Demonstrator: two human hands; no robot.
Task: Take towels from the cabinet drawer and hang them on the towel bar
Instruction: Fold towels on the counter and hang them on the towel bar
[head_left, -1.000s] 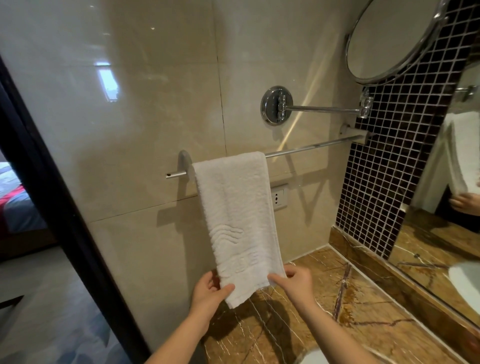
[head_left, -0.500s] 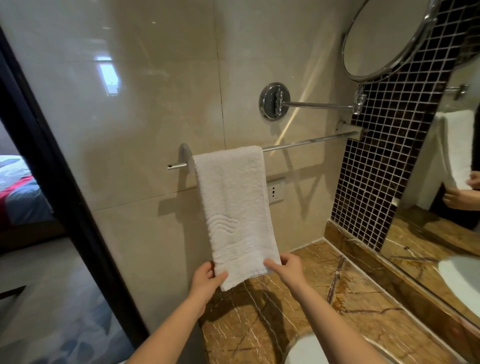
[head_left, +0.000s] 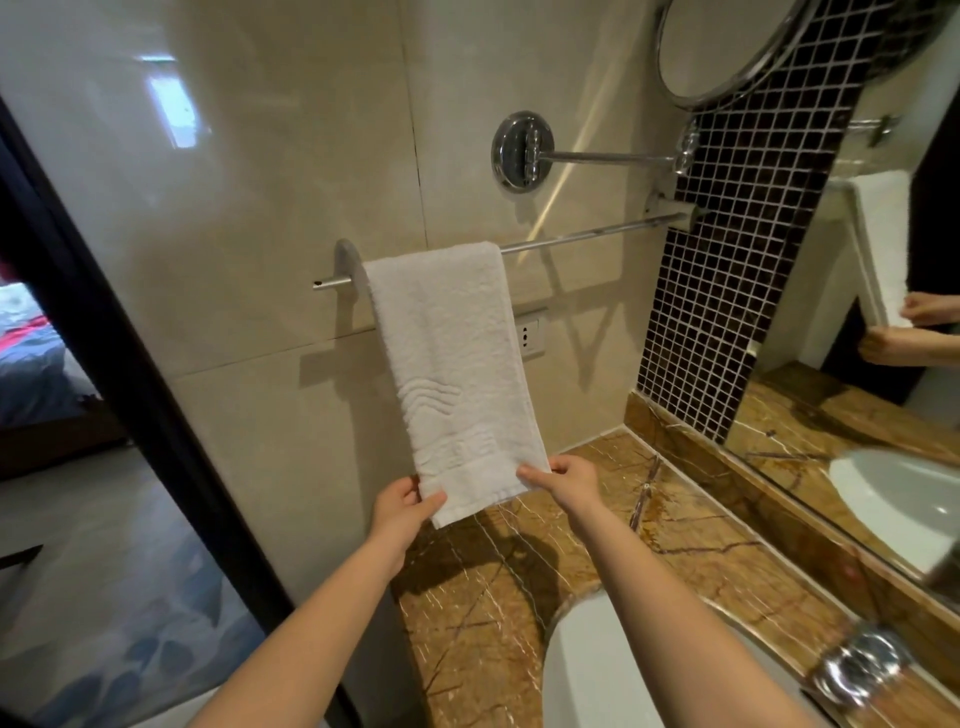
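Bare left hand (head_left: 400, 512) and right hand (head_left: 566, 480), forearms (head_left: 322, 623) bare too.

Glossy beige wall tiles (head_left: 270, 171), marble counter (head_left: 498, 587)

Count of fixtures and items on view.
One towel (head_left: 457, 374), one towel bar (head_left: 587, 236), two hands (left hand (head_left: 402, 512), right hand (head_left: 566, 475)), one round mirror (head_left: 727, 44), one wall socket (head_left: 530, 338), one basin (head_left: 582, 675).
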